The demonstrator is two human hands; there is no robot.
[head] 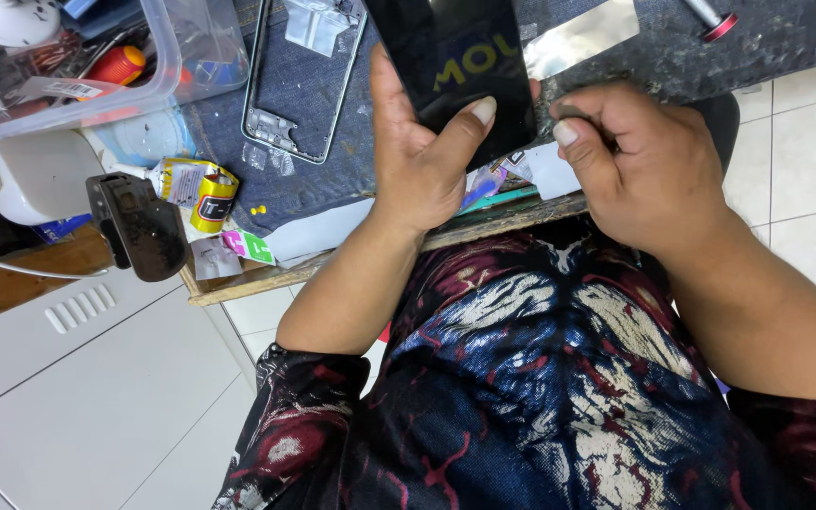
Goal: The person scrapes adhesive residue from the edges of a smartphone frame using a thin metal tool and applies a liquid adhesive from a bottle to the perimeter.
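- Left hand (422, 156): grips a black glass phone panel (455, 66) from below, thumb laid across its lower face, fingers behind its left edge.
- Panel: dark and glossy, tilted toward the camera, held above the desk's near edge; its top runs out of the picture.
- Right hand (639, 165): curled into a loose fist just right of the panel, thumb pointing toward the panel's lower right corner. What it holds inside the fist is hidden.
- Desk (266, 274): wooden edge, covered with a blue denim cloth (332, 189).
- Phone frame (299, 80): an empty metal frame lying flat on the cloth, left of the panel and apart from it.
- Glue tube (202, 189): yellow and black, lying at the cloth's left edge, near a black clamp (139, 227).
- Clear plastic box (77, 66): stands at upper left, holding small tools, among them a red-handled one.
- Foil strip (583, 36): shiny, lying on the desk above the right hand.
- Small scraps of coloured paper lie under both hands at the desk's edge.
- White floor tiles (805, 189) show at right; the person's patterned dark garment fills the lower picture.
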